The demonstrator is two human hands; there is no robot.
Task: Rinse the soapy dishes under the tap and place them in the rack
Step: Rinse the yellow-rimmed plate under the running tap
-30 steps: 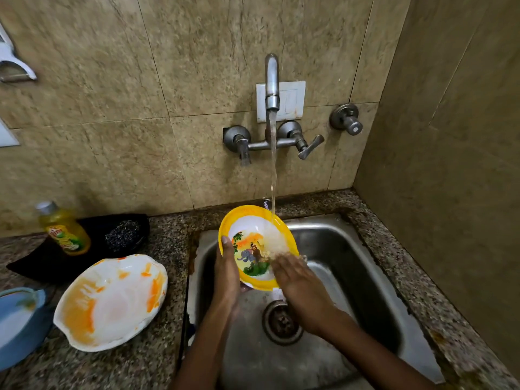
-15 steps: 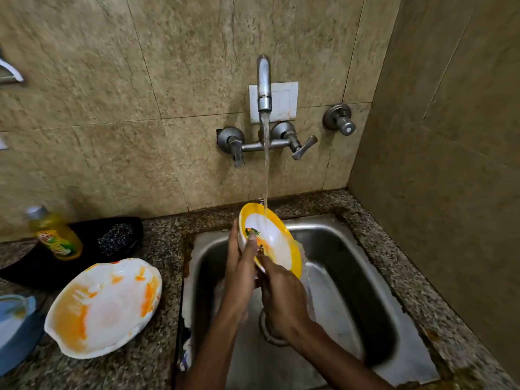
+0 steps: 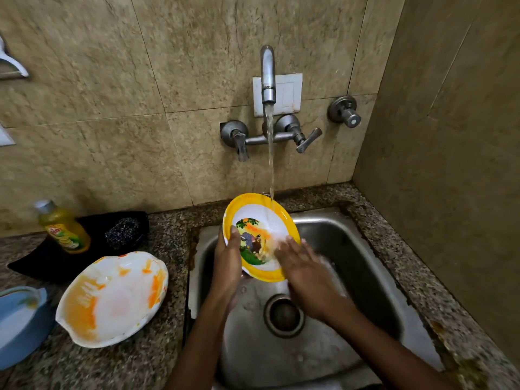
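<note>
Yellow-rimmed plate (image 3: 260, 220) tilted under the tap (image 3: 268, 77) stream, left hand (image 3: 229, 257) gripping its nine o'clock edge, right hand (image 3: 305, 273) flat, fingers straight, at four o'clock.

We count three dishes: one yellow-rimmed cartoon plate (image 3: 260, 237), one white plate smeared with orange (image 3: 112, 299), and one blue dish (image 3: 19, 325). We see two hands, the left hand (image 3: 229, 257) and the right hand (image 3: 305, 277). There is one tap (image 3: 268, 77), one sink (image 3: 351, 243), one dish-soap bottle (image 3: 64, 229), one steel scrubber (image 3: 122, 233) and one black tray (image 3: 42, 260).
</note>
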